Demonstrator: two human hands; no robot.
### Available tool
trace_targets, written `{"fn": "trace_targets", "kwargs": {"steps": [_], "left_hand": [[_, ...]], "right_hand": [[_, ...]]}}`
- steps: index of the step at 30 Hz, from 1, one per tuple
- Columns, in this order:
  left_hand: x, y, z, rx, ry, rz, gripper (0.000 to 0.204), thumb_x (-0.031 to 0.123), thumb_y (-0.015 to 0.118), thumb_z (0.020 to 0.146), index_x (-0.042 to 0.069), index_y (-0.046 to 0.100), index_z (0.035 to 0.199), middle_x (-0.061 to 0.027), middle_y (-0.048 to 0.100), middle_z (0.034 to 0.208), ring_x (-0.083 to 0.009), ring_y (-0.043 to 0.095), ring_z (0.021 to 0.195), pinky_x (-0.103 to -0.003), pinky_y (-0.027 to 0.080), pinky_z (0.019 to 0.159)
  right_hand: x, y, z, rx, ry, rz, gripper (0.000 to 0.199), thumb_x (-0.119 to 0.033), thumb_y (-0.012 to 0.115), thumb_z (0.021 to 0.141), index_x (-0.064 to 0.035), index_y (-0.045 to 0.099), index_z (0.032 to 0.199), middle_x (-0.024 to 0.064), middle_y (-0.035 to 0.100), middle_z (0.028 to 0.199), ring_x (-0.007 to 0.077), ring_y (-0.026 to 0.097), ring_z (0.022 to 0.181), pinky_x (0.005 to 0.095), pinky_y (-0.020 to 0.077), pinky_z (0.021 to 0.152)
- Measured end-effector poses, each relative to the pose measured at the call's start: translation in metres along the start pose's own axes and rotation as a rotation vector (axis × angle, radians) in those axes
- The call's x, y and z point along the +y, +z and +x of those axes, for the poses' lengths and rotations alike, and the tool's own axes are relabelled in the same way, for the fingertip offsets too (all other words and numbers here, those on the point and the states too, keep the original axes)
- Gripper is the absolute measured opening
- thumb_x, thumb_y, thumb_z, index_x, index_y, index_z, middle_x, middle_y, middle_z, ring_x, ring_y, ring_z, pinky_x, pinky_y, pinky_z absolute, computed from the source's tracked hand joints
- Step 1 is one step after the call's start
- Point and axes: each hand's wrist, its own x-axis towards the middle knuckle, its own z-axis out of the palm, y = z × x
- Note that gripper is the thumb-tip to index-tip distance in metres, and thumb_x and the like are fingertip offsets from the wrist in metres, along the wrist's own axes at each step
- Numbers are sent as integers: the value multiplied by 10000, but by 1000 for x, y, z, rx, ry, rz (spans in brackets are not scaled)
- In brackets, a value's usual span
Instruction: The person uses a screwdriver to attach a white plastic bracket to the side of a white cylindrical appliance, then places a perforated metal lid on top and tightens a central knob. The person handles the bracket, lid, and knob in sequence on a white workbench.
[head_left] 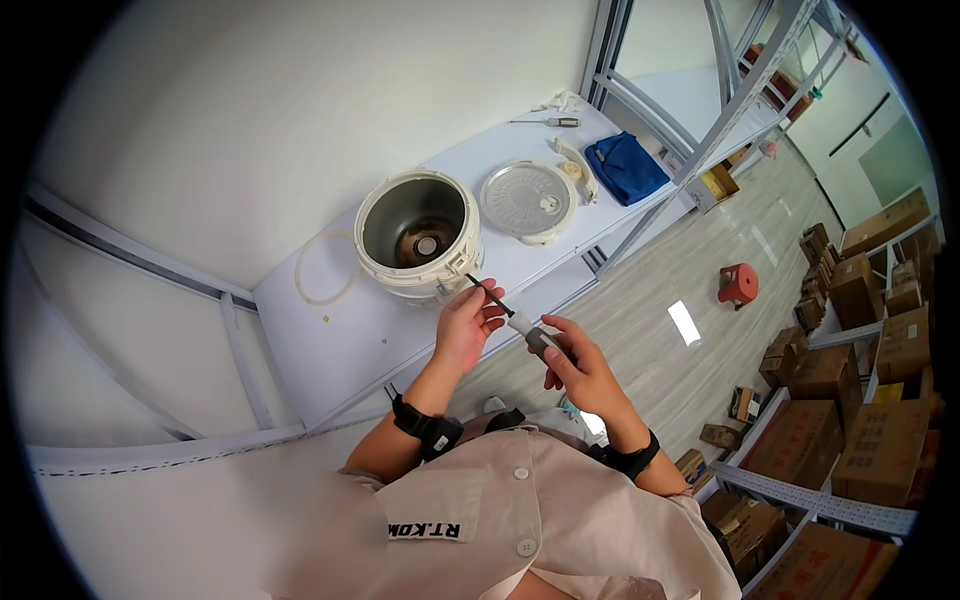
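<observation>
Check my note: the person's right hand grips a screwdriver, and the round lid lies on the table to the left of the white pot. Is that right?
Not quite: the round lid lies to the right of the white pot, as the head view shows. The right hand does grip a screwdriver.

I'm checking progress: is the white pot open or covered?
Open: the white pot shows its dark inside; a round disc lies beside it.

A red stool [738, 284] stands on the glossy floor [640, 345] at the right of the frame. Cardboard boxes [880, 450] crowd a metal shelf [800, 494] at the lower right; a blue fabric bundle [627, 168] lies at the upper right of centre.
</observation>
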Motion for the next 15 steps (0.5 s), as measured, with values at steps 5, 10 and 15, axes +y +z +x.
{"fn": "trace_targets", "kwargs": {"steps": [5,10,15], "left_hand": [[-9,-1,-1,-35,29,20,256,251,589,1083,51,659,1227,-92,740,1137,-155,709,920,-297,565,786],[-11,-1,3,21,25,70,197,269,652,1057,100,691,1149,-60,756,1053,-135,713,821,-257,533,682],[-19,-7,7,59,47,83,178,300,703,1027,127,686,1065,-41,753,1001,-117,704,795,-250,511,652]], "right_hand": [[9,-3,5,-26,34,-5,456,-205,586,1060,-33,495,1472,81,679,1047,144,610,751,288,520,687],[16,-4,2,130,-332,-506,542,-181,734,952,-32,521,1428,116,666,1019,198,617,824,329,536,758],[4,-7,-4,101,-137,-406,550,-157,753,927,-28,522,1410,134,675,982,213,632,747,336,542,729]]}}
